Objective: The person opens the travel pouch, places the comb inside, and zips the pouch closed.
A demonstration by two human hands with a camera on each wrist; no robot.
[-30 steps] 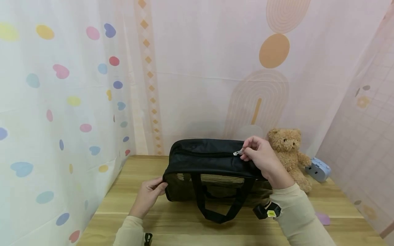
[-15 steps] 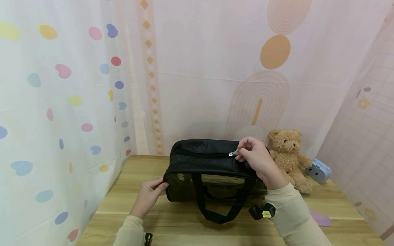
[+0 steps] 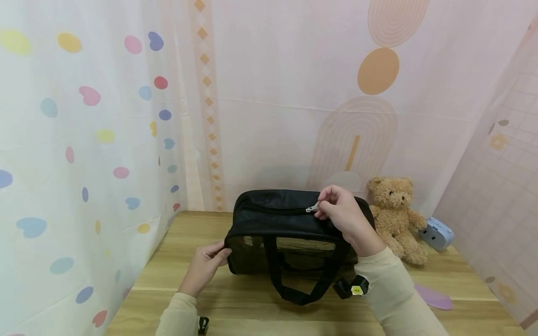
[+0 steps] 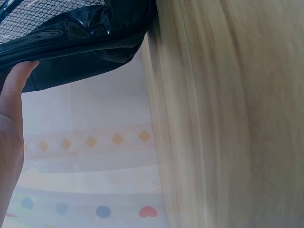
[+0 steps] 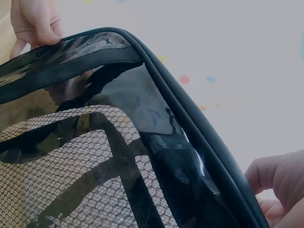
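Wood-grain table (image 3: pixel 235 303): zip bag (image 3: pixel 290 227), likely light, floppy. Left hand (image 3: pixel 205 267) sensibly pinches its edge (image 4: pixel 85 49), right hand (image 3: pixel 343 215) the zipper pull (image 3: pixel 313 208).

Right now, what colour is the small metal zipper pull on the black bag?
The metal zipper pull is silver; best seen in the head view.

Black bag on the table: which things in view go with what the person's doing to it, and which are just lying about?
Seemingly part of the job:
black bag
zipper pull, pinched by the right fingers
left fingers, holding the bag's end

Apparently just lying about:
teddy bear
light blue object
purple flat object
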